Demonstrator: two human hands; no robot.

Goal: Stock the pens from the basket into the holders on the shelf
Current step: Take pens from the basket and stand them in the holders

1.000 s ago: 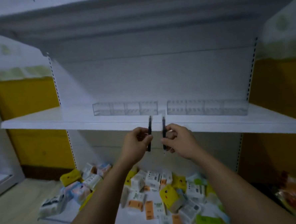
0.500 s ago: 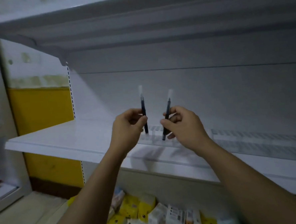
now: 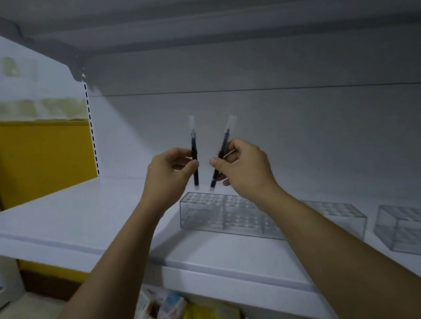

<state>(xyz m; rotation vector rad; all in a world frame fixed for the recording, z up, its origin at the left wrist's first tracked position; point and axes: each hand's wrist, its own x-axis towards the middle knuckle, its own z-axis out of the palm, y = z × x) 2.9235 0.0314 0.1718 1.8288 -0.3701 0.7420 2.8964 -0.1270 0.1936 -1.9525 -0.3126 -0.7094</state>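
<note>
In the head view, two bare forearms reach up from the near edge toward a white shelf (image 3: 84, 216) with a smooth, matte board and a rounded front lip. The left hand (image 3: 167, 173) pinches the left pen (image 3: 194, 157) between thumb and fingers; this pen stands almost upright. The right hand (image 3: 244, 169) pinches the right pen (image 3: 220, 158) in the same way, and this one leans with its top to the right. Both pens are thin, with a dark barrel and a clear, frosted cap on the upper end. Their lower tips hang just above the left end of the holder (image 3: 223, 217) and do not touch it.

The holder is a long, clear plastic box with a top plate full of small round holes in rows. It lies on the shelf, and the right forearm covers its middle part. No pen stands in the holes that can be seen. A second holder (image 3: 411, 231) of the same kind lies to the right, a little apart, cut by the picture edge.

Behind is a plain grey back panel (image 3: 251, 122), and on the left a slotted upright (image 3: 91, 132) with a row of dark slots. Left of it a yellow wall (image 3: 39, 160) shows. Under the shelf, at the near bottom, small packages (image 3: 189, 316) in white, blue and yellow lie in a heap; their print is too blurred to read. The basket is not in view.
</note>
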